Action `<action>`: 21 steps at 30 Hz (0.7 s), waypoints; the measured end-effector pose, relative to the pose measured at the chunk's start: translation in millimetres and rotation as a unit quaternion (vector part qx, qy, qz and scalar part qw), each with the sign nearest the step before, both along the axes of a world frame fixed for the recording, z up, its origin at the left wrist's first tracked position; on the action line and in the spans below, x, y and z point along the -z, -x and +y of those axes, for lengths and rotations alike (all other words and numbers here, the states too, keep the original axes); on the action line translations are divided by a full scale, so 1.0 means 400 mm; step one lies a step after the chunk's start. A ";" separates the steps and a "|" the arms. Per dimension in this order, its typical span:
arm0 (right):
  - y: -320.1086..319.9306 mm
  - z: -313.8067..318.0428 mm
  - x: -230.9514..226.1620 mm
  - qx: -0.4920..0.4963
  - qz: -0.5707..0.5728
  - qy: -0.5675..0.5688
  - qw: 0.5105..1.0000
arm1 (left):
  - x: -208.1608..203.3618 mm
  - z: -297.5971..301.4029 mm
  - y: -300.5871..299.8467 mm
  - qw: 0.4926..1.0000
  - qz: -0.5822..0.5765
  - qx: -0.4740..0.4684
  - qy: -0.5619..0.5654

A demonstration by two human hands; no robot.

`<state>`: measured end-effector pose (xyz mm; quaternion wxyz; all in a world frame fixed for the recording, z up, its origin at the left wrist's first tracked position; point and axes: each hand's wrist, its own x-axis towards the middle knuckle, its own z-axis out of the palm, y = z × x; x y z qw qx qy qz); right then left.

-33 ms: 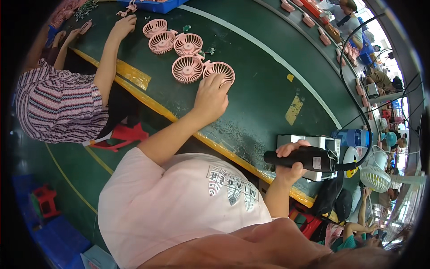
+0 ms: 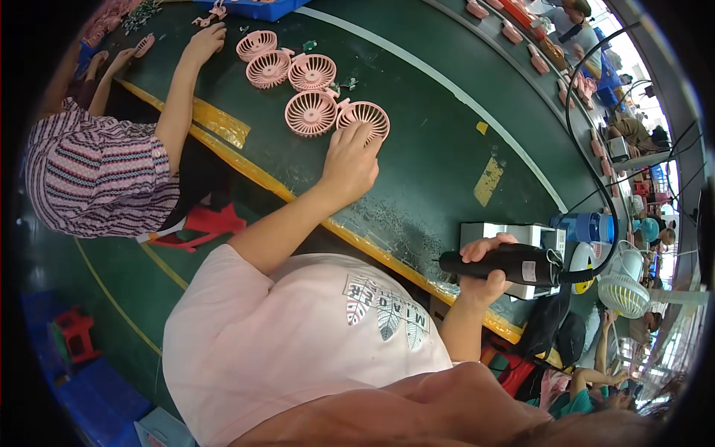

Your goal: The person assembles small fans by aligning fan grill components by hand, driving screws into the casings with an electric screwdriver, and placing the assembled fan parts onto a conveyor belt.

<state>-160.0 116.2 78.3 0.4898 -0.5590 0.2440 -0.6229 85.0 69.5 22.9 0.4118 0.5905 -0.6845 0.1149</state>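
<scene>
Basically nothing's moved, so no progress: left hand [image 2: 350,162] on pink fan housing [image 2: 366,112], grip unclear; right hand [image 2: 478,288] clutching black driver [image 2: 514,265].

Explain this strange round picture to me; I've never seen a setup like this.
There is no robot here, only a person's bare hands, seen from a wide fisheye camera worn on the head, so straight edges look bent. On the green table lie five round, slatted pink fan housings. The left hand has its fingers on the nearest housing; whether it grips it is hard to tell. The right hand holds a black corded tool. At the upper left, a co-worker's hand reaches over the same table.
</scene>
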 end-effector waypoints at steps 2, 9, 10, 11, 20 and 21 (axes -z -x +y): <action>0.024 0.018 -0.003 0.003 0.002 -0.002 1.000 | 0.010 0.015 0.007 0.999 -0.009 0.006 -0.037; 0.103 0.039 -0.111 0.126 -0.012 0.136 0.983 | 0.019 0.116 0.093 0.981 0.018 0.171 -0.090; 0.121 0.034 -0.119 0.118 -0.013 0.141 0.983 | 0.015 0.134 0.111 0.979 0.034 0.182 -0.081; 0.126 0.030 -0.129 0.126 -0.011 0.139 0.982 | 0.027 0.146 0.131 0.976 0.045 0.198 -0.081; 0.072 -0.020 -0.173 0.174 0.069 0.059 0.981 | 0.025 0.153 0.186 0.913 0.079 0.390 -0.086; 0.068 -0.023 -0.175 0.171 0.050 0.048 0.983 | 0.015 0.154 0.188 0.907 0.074 0.406 -0.084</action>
